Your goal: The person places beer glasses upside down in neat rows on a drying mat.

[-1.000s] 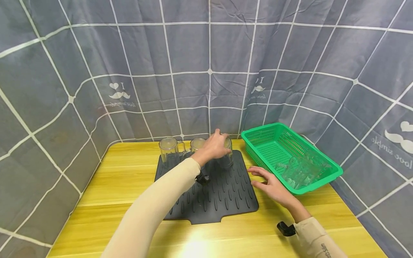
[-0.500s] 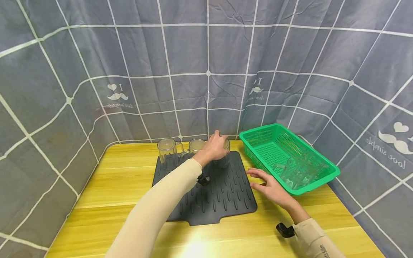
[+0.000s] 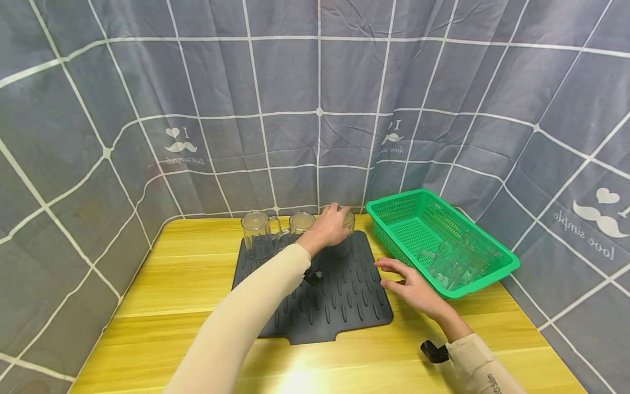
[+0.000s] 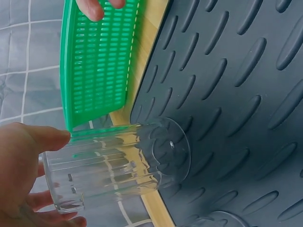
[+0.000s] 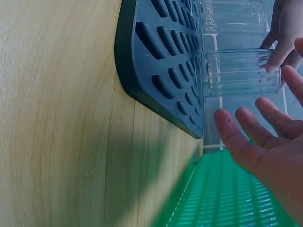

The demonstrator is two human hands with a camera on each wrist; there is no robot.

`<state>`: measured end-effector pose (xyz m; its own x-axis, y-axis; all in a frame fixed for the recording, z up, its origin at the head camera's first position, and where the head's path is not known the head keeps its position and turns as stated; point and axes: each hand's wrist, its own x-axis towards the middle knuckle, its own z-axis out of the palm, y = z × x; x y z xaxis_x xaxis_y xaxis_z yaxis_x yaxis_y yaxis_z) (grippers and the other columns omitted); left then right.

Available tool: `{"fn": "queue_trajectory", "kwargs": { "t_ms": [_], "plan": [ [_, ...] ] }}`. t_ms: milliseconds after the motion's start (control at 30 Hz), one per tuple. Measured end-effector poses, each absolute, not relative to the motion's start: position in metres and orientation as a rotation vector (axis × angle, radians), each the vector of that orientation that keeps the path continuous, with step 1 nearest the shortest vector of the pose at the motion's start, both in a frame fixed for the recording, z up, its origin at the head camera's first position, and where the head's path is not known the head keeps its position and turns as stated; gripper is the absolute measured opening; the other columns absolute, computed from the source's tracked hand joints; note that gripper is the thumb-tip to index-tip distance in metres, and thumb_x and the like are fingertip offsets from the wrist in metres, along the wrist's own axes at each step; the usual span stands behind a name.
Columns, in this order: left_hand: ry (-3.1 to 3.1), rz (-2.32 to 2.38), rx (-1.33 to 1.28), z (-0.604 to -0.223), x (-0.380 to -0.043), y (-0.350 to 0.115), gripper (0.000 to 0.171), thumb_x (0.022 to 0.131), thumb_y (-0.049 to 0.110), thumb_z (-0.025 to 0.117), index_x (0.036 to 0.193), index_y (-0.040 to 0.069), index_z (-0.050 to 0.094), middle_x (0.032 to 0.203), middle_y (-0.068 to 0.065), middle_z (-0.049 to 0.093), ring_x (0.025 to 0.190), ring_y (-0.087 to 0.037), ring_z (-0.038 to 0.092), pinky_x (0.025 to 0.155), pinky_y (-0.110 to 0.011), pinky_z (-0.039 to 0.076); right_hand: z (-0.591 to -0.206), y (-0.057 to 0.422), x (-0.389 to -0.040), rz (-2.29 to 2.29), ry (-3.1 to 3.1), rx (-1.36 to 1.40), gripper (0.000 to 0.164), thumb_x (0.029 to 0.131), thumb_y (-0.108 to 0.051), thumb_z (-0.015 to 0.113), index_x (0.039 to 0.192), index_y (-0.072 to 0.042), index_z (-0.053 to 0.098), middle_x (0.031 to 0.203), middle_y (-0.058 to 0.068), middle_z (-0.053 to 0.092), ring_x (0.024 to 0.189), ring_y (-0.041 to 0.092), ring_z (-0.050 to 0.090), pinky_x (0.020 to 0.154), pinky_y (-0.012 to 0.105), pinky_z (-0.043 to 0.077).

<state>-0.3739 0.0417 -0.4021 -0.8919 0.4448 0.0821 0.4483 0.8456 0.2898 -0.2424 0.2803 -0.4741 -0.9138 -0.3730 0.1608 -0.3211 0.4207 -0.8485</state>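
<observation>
My left hand [image 3: 328, 227] holds the top end of a clear glass mug [image 3: 346, 241] standing on a black ridged mat [image 3: 339, 295]. In the left wrist view, the thumb lies on one side of this mug [image 4: 113, 165] and the fingers on the other. Left of it on the mat stand two more glass mugs, one at the far left [image 3: 257, 241] and one in the middle [image 3: 299, 221] partly hidden by the hand. My right hand [image 3: 410, 284] hovers between mat and basket, fingers spread and loosely bent, holding nothing.
A green plastic basket [image 3: 403, 227] stands at the right, with several clear glass mugs [image 3: 460, 262] lying in its near end. The mat lies on a yellow wooden table [image 3: 182, 273]. A grey curtain with white lines [image 3: 290, 137] surrounds the table's back and sides.
The raised finger of my left hand has come down, and the hand has shifted slightly at the mug's top. My right hand has stayed nearly still.
</observation>
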Motion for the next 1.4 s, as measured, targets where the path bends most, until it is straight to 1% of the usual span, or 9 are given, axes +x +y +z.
{"fn": "queue_trajectory", "kwargs": {
  "t_ms": [200, 400, 500, 633, 733, 933, 1167, 1400],
  "plan": [
    [-3.009, -0.448, -0.72, -0.403, -0.373, 0.041, 0.064, 0.101, 0.032, 0.062, 0.157, 0.016, 0.037, 0.157, -0.016, 0.035, 0.144, -0.035, 0.039, 0.102, -0.048, 0.051, -0.472, 0.278, -0.243, -1.533, 2.594, -0.634, 0.041, 0.1, -0.026, 0.065, 0.139, -0.02, 0.057, 0.146, 0.011, 0.052, 0.132, 0.047, 0.048, 0.091, 0.031, 0.053],
    [-3.021, -0.458, -0.715, -0.403, -0.372, 0.039, 0.065, 0.101, 0.033, 0.061, 0.158, 0.017, 0.035, 0.16, -0.016, 0.032, 0.147, -0.034, 0.034, 0.103, -0.05, 0.049, -0.47, 0.276, -0.243, -1.523, 2.592, -0.624, 0.041, 0.1, -0.026, 0.064, 0.14, -0.02, 0.056, 0.145, 0.016, 0.053, 0.132, 0.047, 0.047, 0.092, 0.032, 0.053],
    [-3.024, -0.469, -0.717, -0.403, -0.371, 0.039, 0.066, 0.1, 0.033, 0.062, 0.158, 0.017, 0.034, 0.161, -0.017, 0.03, 0.148, -0.034, 0.032, 0.104, -0.051, 0.049, -0.47, 0.275, -0.243, -1.521, 2.589, -0.619, 0.041, 0.1, -0.027, 0.064, 0.14, -0.02, 0.056, 0.145, 0.017, 0.052, 0.132, 0.047, 0.047, 0.092, 0.033, 0.052],
    [-3.016, -0.488, -0.724, -0.402, -0.37, 0.037, 0.067, 0.1, 0.032, 0.062, 0.159, 0.018, 0.033, 0.162, -0.018, 0.029, 0.149, -0.035, 0.031, 0.105, -0.052, 0.047, -0.469, 0.274, -0.243, -1.516, 2.595, -0.621, 0.041, 0.1, -0.027, 0.064, 0.14, -0.021, 0.056, 0.146, 0.011, 0.052, 0.133, 0.046, 0.046, 0.094, 0.036, 0.052],
    [-3.014, -0.488, -0.733, -0.404, -0.37, 0.036, 0.067, 0.1, 0.032, 0.062, 0.159, 0.019, 0.033, 0.162, -0.018, 0.028, 0.15, -0.035, 0.03, 0.107, -0.052, 0.046, -0.47, 0.275, -0.243, -1.512, 2.6, -0.63, 0.041, 0.1, -0.027, 0.064, 0.14, -0.022, 0.056, 0.146, 0.009, 0.053, 0.133, 0.045, 0.046, 0.096, 0.038, 0.051],
    [-3.005, -0.48, -0.738, -0.404, -0.365, 0.037, 0.068, 0.1, 0.032, 0.062, 0.16, 0.019, 0.031, 0.162, -0.018, 0.027, 0.15, -0.035, 0.028, 0.107, -0.051, 0.046, -0.471, 0.274, -0.243, -1.521, 2.591, -0.648, 0.041, 0.101, -0.027, 0.063, 0.14, -0.022, 0.056, 0.146, 0.012, 0.052, 0.133, 0.047, 0.046, 0.096, 0.041, 0.051],
    [-2.968, -0.453, -0.741, -0.398, -0.357, 0.041, 0.067, 0.1, 0.032, 0.062, 0.158, 0.017, 0.034, 0.162, -0.019, 0.028, 0.151, -0.035, 0.026, 0.108, -0.05, 0.045, -0.47, 0.273, -0.243, -1.517, 2.593, -0.647, 0.041, 0.101, -0.027, 0.063, 0.141, -0.022, 0.056, 0.146, 0.01, 0.053, 0.132, 0.042, 0.047, 0.097, 0.041, 0.051],
    [-2.933, -0.494, -0.747, -0.396, -0.348, 0.038, 0.066, 0.099, 0.031, 0.063, 0.158, 0.017, 0.036, 0.161, -0.017, 0.03, 0.15, -0.034, 0.028, 0.11, -0.05, 0.044, -0.468, 0.271, -0.243, -1.515, 2.6, -0.647, 0.042, 0.101, -0.027, 0.063, 0.142, -0.021, 0.055, 0.147, 0.01, 0.052, 0.133, 0.046, 0.046, 0.099, 0.049, 0.048]
  ]
}}
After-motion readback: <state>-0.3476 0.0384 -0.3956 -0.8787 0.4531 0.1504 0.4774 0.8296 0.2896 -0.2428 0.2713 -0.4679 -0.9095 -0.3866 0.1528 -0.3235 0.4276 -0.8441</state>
